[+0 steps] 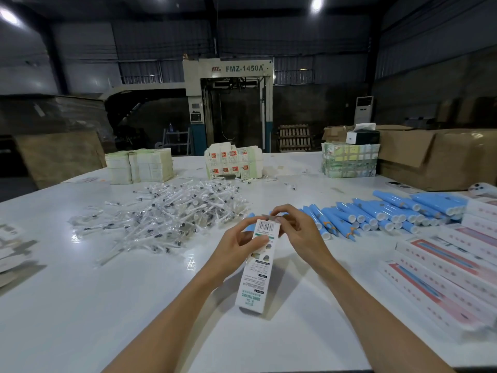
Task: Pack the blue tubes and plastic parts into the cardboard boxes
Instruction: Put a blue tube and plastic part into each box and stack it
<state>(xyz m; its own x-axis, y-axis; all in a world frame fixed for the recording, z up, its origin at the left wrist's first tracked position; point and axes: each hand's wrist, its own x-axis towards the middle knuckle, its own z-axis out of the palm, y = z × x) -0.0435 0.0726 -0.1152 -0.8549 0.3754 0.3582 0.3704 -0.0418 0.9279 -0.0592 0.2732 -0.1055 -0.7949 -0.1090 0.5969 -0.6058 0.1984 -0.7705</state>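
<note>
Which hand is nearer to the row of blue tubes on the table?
Right. The right hand grips the top of the white box just beside the blue tubes; the left hand holds the box's other side, farther from them.

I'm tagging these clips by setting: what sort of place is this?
Most likely a factory or warehouse packing floor. A large machine marked FMZ-1450A stands at the back, the white table holds heaps of blue tubes and bagged plastic parts, and big brown cardboard boxes sit at its right.

Glossy white table (107, 305), printed cardboard box (256, 273), clear-wrapped plastic parts (166, 211), smooth blue tubes (376, 211).
</note>
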